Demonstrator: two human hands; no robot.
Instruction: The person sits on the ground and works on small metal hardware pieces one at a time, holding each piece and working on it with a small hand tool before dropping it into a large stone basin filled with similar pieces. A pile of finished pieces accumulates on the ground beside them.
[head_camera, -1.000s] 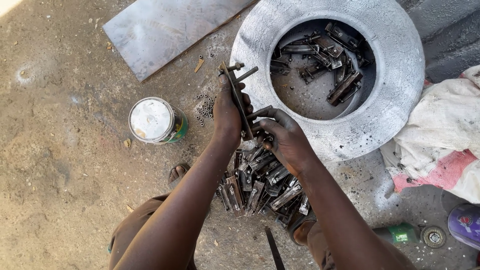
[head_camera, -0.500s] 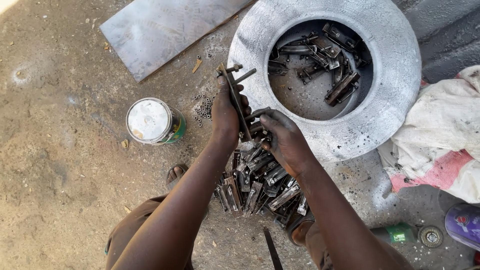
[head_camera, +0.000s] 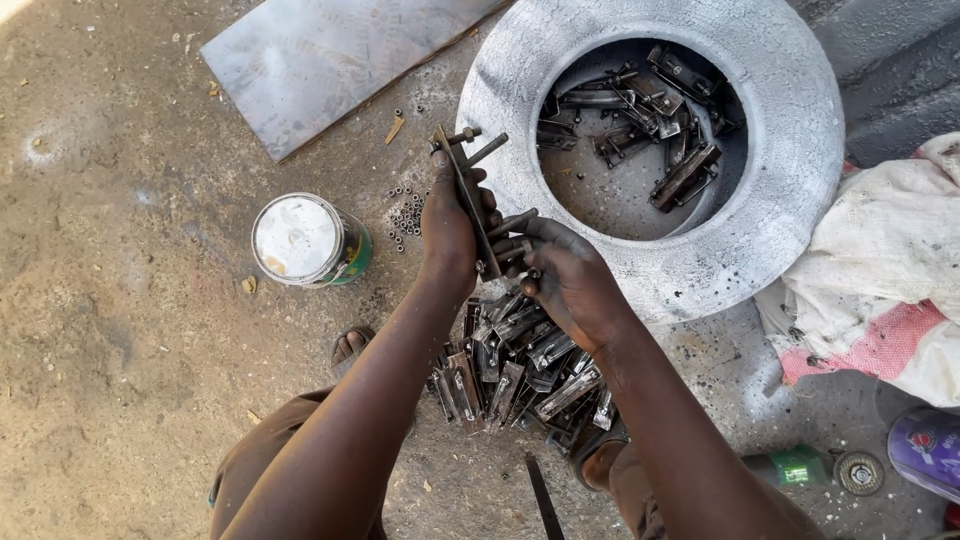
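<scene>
Your left hand (head_camera: 447, 225) grips a bolted metal bracket (head_camera: 466, 190) upright above the parts pile (head_camera: 515, 365) on the floor; your right hand (head_camera: 565, 280) pinches a bolt (head_camera: 512, 222) at its lower end; a tin (head_camera: 305, 240) stands nearby.

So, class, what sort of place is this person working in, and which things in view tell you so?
Probably an open-air metal workshop on bare ground. The left hand holds a bolted metal bar, the right hand works on its bolts above a pile of brackets, and more lie inside a tyre.
</scene>
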